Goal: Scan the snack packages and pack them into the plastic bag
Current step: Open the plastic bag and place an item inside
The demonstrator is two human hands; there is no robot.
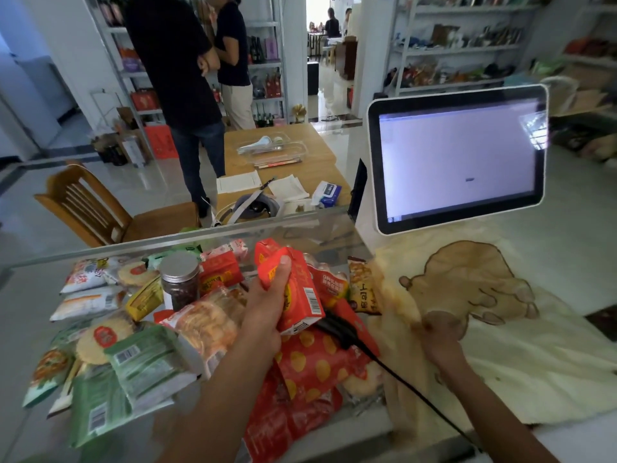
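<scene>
Forearms reach in from the bottom edge, one toward each side of a pale table [30, 329].

On the right half of the table lies the plastic bag [534, 362], cream-coloured with a brown animal printed on it, spread flat and rumpled along its left edge. Behind it stands a white-framed screen [460, 158], lit and nearly blank.

The left half of the table carries a heap of snack packages [96, 295]: round rice crackers in clear wrap, a green packet [147, 365] with its barcode up, and a red packet [317, 365] with yellow spots. A jar [180, 282] with a metal lid stands upright among them.

The left hand [267, 305] holds a red carton [300, 295] above the heap. Its grip is closed round the carton, thumb pressed along the front face, and the barcode side is turned toward the right.

The right hand [440, 335] rests on the rumpled edge of the bag, back up. Its fingers are curled under and seem to pinch the plastic, though the fingertips are hidden.

Between the hands a black scanner [337, 329] lies on the red packets, just under the carton, its cable [410, 396] trailing toward the lower right.
</scene>
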